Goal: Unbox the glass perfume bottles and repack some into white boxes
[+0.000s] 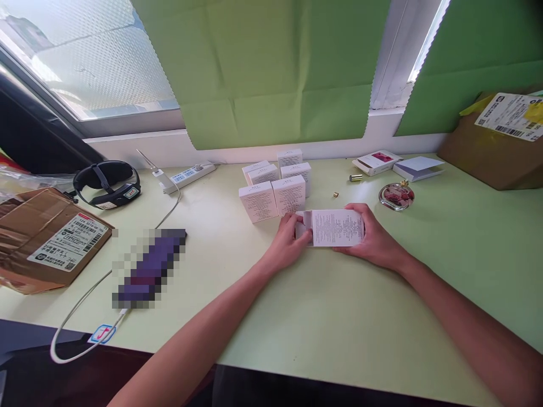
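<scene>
A small white carton (337,227) printed with fine text lies on its side on the pale green table (322,316). My right hand (373,240) grips its right end. My left hand (288,240) holds its left end, fingers at the open flap. Just behind stands a cluster of several closed white boxes (275,186). A round glass perfume bottle (396,195) with red flowers inside lies to the right of them.
A gold cap (355,177) and a tiny gold piece (335,194) lie near the boxes. An open flat box (377,161) and white lid (418,168) sit behind. Brown parcels (46,240) (496,141), a power strip (189,176), a cable (85,299) and a black headband device (106,183) lie around.
</scene>
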Motion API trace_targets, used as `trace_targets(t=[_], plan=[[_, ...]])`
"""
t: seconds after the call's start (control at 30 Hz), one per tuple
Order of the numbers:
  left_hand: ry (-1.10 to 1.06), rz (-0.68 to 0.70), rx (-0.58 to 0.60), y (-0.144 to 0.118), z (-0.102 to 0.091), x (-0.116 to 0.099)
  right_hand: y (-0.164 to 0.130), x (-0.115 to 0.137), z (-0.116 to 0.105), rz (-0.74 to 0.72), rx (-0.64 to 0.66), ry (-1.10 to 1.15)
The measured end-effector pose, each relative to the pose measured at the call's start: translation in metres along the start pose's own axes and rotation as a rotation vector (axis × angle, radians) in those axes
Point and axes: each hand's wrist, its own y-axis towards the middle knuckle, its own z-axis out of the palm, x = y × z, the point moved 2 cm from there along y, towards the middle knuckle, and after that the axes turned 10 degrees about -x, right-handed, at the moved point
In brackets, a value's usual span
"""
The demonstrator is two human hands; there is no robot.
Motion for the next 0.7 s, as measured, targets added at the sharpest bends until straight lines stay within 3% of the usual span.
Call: trace_targets(t=[0.27, 0.57, 0.7], plan=[[-0.002, 0.008, -0.083, 0.005, 0.002, 0.006, 0.001, 0.005, -0.003, 0.010, 0.082, -0.085], [-0.213, -0.030, -0.081, 0.007, 0.001, 0.005, 0.003, 0.001, -0.011, 0.112, 0.152, -0.090], [-0.377, -0.122, -0.086, 0.006, 0.004, 0.004, 0.004, 0.000, -0.012, 0.126, 0.157, -0.072]])
